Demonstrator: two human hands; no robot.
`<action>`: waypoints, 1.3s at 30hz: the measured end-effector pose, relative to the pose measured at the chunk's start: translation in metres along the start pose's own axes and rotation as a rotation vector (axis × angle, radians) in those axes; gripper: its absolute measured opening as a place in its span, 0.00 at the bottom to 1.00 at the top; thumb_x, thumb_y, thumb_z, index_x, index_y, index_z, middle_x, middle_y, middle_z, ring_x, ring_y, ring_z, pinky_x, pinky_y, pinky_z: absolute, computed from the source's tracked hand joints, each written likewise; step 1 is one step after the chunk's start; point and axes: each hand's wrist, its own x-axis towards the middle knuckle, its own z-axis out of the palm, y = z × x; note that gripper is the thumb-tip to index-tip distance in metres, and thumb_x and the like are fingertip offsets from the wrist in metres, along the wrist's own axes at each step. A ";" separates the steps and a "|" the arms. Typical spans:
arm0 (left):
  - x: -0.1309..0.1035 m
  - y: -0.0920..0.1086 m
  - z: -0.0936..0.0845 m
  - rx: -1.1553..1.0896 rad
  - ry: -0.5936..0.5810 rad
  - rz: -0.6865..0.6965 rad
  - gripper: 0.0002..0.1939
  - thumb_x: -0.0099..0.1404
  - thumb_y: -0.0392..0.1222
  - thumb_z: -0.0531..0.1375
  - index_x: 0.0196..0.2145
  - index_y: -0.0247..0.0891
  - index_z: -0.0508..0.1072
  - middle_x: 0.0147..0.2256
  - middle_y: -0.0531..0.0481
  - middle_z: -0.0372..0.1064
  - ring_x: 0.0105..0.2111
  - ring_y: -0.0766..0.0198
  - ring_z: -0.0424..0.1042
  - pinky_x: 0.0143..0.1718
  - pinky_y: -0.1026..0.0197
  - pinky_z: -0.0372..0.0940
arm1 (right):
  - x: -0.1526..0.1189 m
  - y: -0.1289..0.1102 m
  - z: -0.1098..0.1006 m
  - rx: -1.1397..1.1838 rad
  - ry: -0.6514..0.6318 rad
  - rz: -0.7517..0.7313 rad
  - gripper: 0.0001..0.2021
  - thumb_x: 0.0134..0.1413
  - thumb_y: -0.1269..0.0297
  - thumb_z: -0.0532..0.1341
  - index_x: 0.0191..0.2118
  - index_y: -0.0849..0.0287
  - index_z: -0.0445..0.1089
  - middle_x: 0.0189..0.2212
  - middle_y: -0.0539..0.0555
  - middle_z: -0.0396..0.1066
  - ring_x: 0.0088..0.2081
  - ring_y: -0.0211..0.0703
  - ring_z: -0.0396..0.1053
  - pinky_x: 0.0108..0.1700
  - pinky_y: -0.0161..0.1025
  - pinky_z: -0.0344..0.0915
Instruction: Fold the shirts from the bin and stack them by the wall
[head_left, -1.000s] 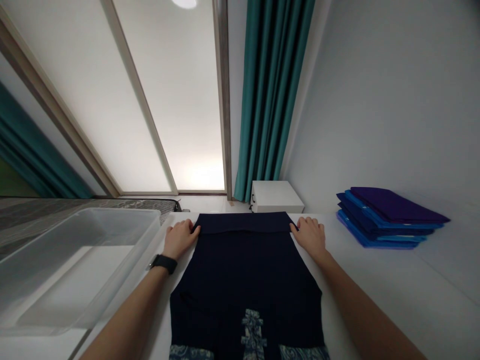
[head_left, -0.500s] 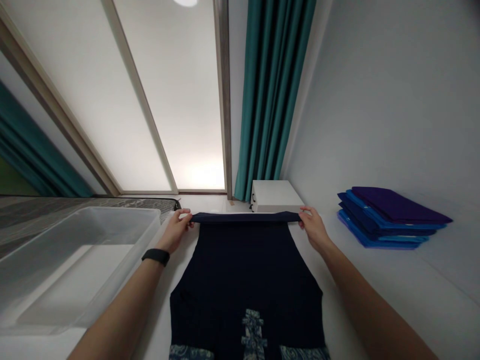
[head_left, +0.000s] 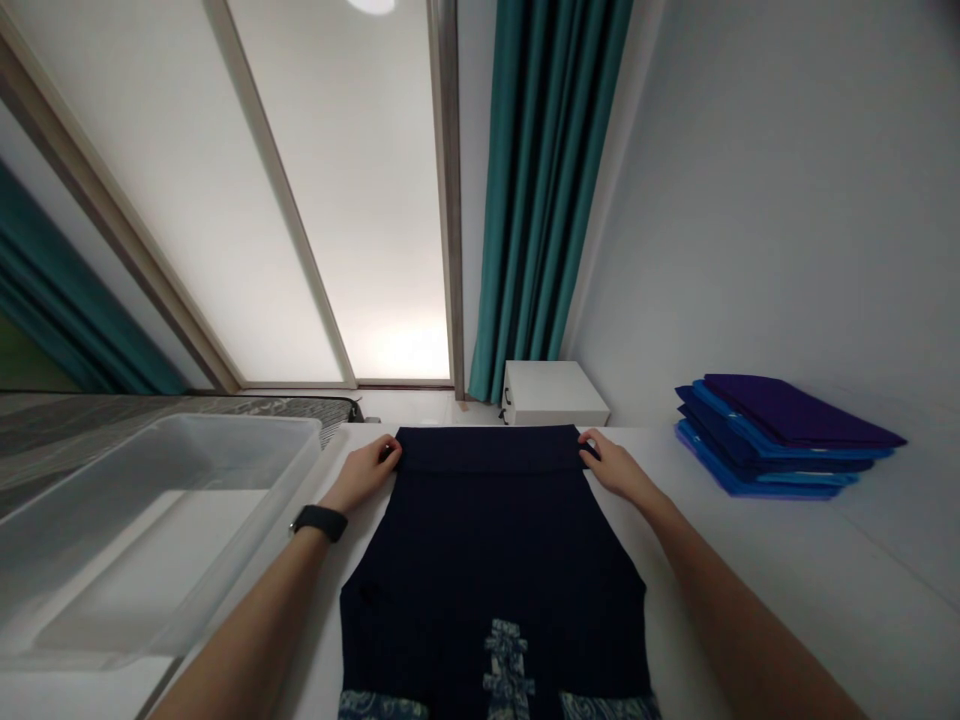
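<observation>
A dark navy apron [head_left: 487,540] lies spread on the white table, with patterned blue trim down its middle and two patterned pocket edges low at the sides. Its top is folded over into a straight band [head_left: 487,450] along the far end. My left hand [head_left: 367,470], below a black wristband [head_left: 320,520], pinches the band's left corner. At the right corner, my right hand [head_left: 611,465] has thumb and finger closed on the cloth. The apron's lower end runs out of view.
A clear plastic bin [head_left: 225,440] stands at the left. Several folded blue and purple cloths are stacked [head_left: 787,440] on the table [head_left: 757,590] at the right, near the wall. Beyond the far edge are a white drawer cabinet [head_left: 555,390] and a teal curtain [head_left: 555,200].
The top strip, earlier raised and stretched between my hands, now lies flat as a wider folded band. Both hands have come slightly inward and down.
</observation>
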 end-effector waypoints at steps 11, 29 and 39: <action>0.004 0.004 -0.002 -0.223 0.099 -0.150 0.12 0.58 0.50 0.54 0.31 0.39 0.71 0.31 0.50 0.73 0.34 0.57 0.72 0.37 0.60 0.63 | -0.001 -0.021 -0.028 0.369 -0.269 0.247 0.10 0.51 0.67 0.52 0.36 0.58 0.68 0.13 0.43 0.57 0.18 0.35 0.54 0.24 0.32 0.48; -0.002 -0.007 -0.001 0.004 0.017 -0.109 0.11 0.59 0.46 0.51 0.36 0.42 0.70 0.31 0.52 0.73 0.34 0.57 0.72 0.39 0.58 0.62 | -0.002 -0.004 -0.013 -0.149 -0.195 0.082 0.13 0.57 0.68 0.54 0.49 0.55 0.63 0.24 0.48 0.67 0.27 0.41 0.65 0.30 0.34 0.51; -0.001 -0.006 0.003 -0.076 0.062 -0.119 0.13 0.59 0.48 0.52 0.37 0.41 0.70 0.33 0.51 0.74 0.36 0.57 0.72 0.38 0.60 0.62 | -0.001 -0.005 -0.015 -0.042 -0.166 0.017 0.22 0.56 0.70 0.54 0.57 0.58 0.61 0.20 0.45 0.62 0.26 0.41 0.64 0.30 0.34 0.53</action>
